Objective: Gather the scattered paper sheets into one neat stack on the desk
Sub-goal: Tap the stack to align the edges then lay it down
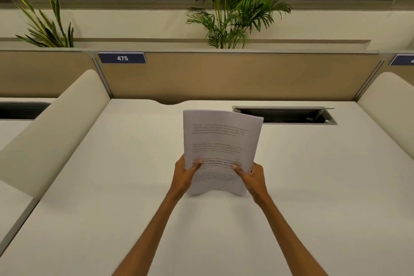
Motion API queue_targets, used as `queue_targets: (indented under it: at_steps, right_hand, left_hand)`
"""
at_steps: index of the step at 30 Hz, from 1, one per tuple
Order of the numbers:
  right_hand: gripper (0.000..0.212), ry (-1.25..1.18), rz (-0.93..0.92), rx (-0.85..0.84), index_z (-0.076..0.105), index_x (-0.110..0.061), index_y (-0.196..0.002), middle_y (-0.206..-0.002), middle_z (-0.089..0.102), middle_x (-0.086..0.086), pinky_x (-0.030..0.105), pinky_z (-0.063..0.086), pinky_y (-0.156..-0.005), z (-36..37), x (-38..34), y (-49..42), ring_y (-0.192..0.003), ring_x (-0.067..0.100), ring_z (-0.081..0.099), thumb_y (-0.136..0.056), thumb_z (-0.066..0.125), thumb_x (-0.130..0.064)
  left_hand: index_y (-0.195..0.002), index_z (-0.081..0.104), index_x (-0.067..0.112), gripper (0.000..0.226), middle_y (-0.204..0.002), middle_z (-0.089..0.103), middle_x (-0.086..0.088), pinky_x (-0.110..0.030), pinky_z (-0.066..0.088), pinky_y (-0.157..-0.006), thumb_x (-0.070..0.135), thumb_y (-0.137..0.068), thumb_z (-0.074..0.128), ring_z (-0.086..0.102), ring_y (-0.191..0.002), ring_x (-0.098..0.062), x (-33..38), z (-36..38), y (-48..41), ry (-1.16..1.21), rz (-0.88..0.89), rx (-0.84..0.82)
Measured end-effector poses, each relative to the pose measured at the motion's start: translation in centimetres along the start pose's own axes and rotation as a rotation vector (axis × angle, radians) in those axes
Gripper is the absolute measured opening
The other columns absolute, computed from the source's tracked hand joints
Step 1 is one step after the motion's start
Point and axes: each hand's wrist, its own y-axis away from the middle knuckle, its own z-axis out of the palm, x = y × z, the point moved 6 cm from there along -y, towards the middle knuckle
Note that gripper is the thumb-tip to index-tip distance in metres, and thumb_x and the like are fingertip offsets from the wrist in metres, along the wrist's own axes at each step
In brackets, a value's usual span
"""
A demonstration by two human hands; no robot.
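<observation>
Gripping the paper sheets (220, 141) by the lower side edges with the left hand (185, 173) and the right hand (252, 178), thumbs pressed on the printed front. Held upright as one bundle over the middle of the surface (107, 186).

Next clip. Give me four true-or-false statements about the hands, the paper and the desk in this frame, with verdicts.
1. The left hand and the right hand both grip the paper sheets. True.
2. The paper sheets lie flat on the desk. False: they are held upright and bowed.
3. The blue sign on the partition reads 475. True.
4. The cable hatch in the desk is closed. False: it stands open, dark inside.
</observation>
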Motion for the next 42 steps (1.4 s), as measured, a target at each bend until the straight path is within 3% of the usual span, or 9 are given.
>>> queue_targets:
  at_steps: [7, 11, 17, 20, 23, 30, 35, 39, 42]
  right_hand:
    - [0.019, -0.036, 0.035, 0.023, 0.069, -0.034, -0.100, -0.092, 0.077, -0.021, 0.017, 0.058, -0.068, 0.5, 1.1, 0.9, -0.087, 0.005, 0.073, -0.087, 0.074, -0.023]
    - [0.017, -0.025, 0.052, 0.015, 0.068, -0.033, -0.102, -0.093, 0.076, -0.020, 0.018, 0.058, -0.064, 0.6, 1.2, 0.5, -0.086, 0.006, 0.073, -0.088, 0.072, -0.024]
    - [0.012, -0.070, 0.099, 0.055, 0.073, -0.021, -0.092, -0.091, 0.079, -0.007, 0.021, 0.058, -0.063, 0.4, 1.1, -0.3, -0.078, 0.013, 0.075, -0.094, 0.064, -0.030]
    - [0.023, -0.076, 0.129, 0.087, 0.071, -0.008, -0.088, -0.087, 0.078, -0.002, 0.028, 0.061, -0.069, 0.5, 1.5, -1.2, -0.075, 0.013, 0.072, -0.096, 0.063, -0.028]
    - [0.013, -0.114, 0.212, 0.141, 0.077, -0.017, -0.082, -0.088, 0.079, 0.000, 0.036, 0.060, -0.078, 0.4, 2.3, -2.2, -0.081, 0.020, 0.072, -0.092, 0.068, -0.019]
    - [0.013, -0.146, 0.362, 0.205, 0.077, -0.020, -0.081, -0.092, 0.078, 0.007, 0.045, 0.058, -0.090, 1.9, 3.4, -4.8, -0.094, 0.033, 0.073, -0.087, 0.072, -0.010]
    - [0.028, -0.121, 0.430, 0.249, 0.071, -0.026, -0.063, -0.073, 0.073, -0.009, 0.034, 0.057, -0.082, 3.9, 4.2, -7.5, -0.073, 0.017, 0.069, -0.086, 0.074, -0.011]
    - [0.003, -0.106, 0.474, 0.245, 0.075, -0.015, -0.083, -0.079, 0.071, -0.005, 0.033, 0.055, -0.082, 5.8, 4.5, -10.8, -0.079, 0.020, 0.067, -0.085, 0.075, -0.012]
    - [0.007, -0.060, 0.501, 0.225, 0.075, -0.012, -0.092, -0.080, 0.071, -0.001, 0.026, 0.050, -0.062, 7.5, 4.5, -13.3, -0.071, 0.016, 0.064, -0.086, 0.074, -0.014]
  left_hand:
    - [-0.138, 0.051, 0.010, 0.042, -0.126, 0.066, -0.007, -0.032, 0.061, -0.085, 0.024, -0.098, 0.055, 0.067, -0.111, -0.020, -0.8, 0.1, 0.6, -0.074, 0.050, -0.036]
    - [-0.137, 0.051, 0.011, 0.036, -0.125, 0.066, -0.005, -0.033, 0.062, -0.083, 0.020, -0.102, 0.054, 0.068, -0.108, -0.020, -1.2, -0.3, 0.3, -0.108, 0.039, -0.028]
    - [-0.118, 0.066, 0.010, 0.024, -0.108, 0.074, -0.005, -0.024, 0.062, -0.066, 0.019, -0.096, 0.066, 0.074, -0.091, -0.024, -2.0, -2.0, -0.6, -0.132, -0.085, 0.153]
    - [-0.111, 0.069, 0.005, 0.023, -0.103, 0.076, -0.009, -0.041, 0.063, -0.074, 0.017, -0.092, 0.070, 0.075, -0.089, -0.030, -2.7, -2.6, -1.3, -0.111, -0.174, 0.215]
    - [-0.111, 0.070, 0.002, 0.026, -0.103, 0.076, -0.014, -0.050, 0.063, -0.077, 0.016, -0.090, 0.073, 0.075, -0.085, -0.034, -3.2, -3.0, -2.2, -0.089, -0.241, 0.208]
    - [-0.098, 0.070, -0.003, 0.017, -0.095, 0.075, -0.015, -0.043, 0.061, -0.076, 0.013, -0.093, 0.068, 0.073, -0.082, -0.035, -4.1, -4.7, -4.5, -0.042, -0.341, 0.225]
    - [-0.073, 0.054, 0.005, 0.031, -0.084, 0.064, -0.014, -0.034, 0.042, -0.071, 0.014, -0.103, 0.050, 0.056, -0.075, -0.025, -4.7, -6.3, -7.3, -0.108, -0.399, 0.258]
    - [-0.078, 0.065, 0.001, 0.025, -0.089, 0.072, -0.016, -0.036, 0.049, -0.073, 0.010, -0.099, 0.056, 0.062, -0.077, -0.028, -5.0, -8.1, -10.4, -0.130, -0.428, 0.304]
    - [-0.088, 0.071, -0.003, 0.019, -0.089, 0.073, -0.014, -0.037, 0.053, -0.077, 0.009, -0.096, 0.059, 0.065, -0.080, -0.029, -5.1, -9.5, -12.7, -0.150, -0.438, 0.354]
